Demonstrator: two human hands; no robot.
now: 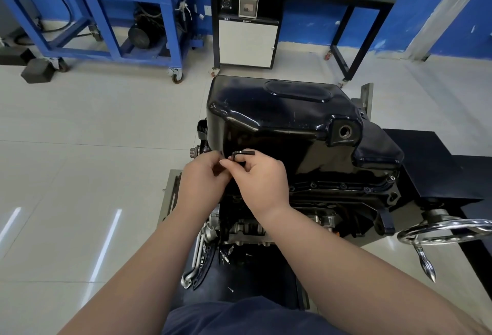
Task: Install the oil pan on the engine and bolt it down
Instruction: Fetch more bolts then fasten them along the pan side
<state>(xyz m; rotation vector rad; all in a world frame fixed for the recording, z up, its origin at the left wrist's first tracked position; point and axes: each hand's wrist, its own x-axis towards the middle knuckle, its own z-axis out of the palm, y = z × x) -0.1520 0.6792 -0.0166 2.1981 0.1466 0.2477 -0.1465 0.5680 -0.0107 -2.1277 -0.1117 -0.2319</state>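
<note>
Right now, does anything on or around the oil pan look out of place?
Two things: the drain hole on the oil pan is open, with no plug, and loose bolts lie scattered on the stand base below the engine.

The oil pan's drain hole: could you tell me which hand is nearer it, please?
Right. The right hand is below-left of the drain hole; the left hand lies farther left.

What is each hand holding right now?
Left hand: curled beside the hex key; whether it holds anything cannot be told.
Right hand: holding the hex key.
</note>
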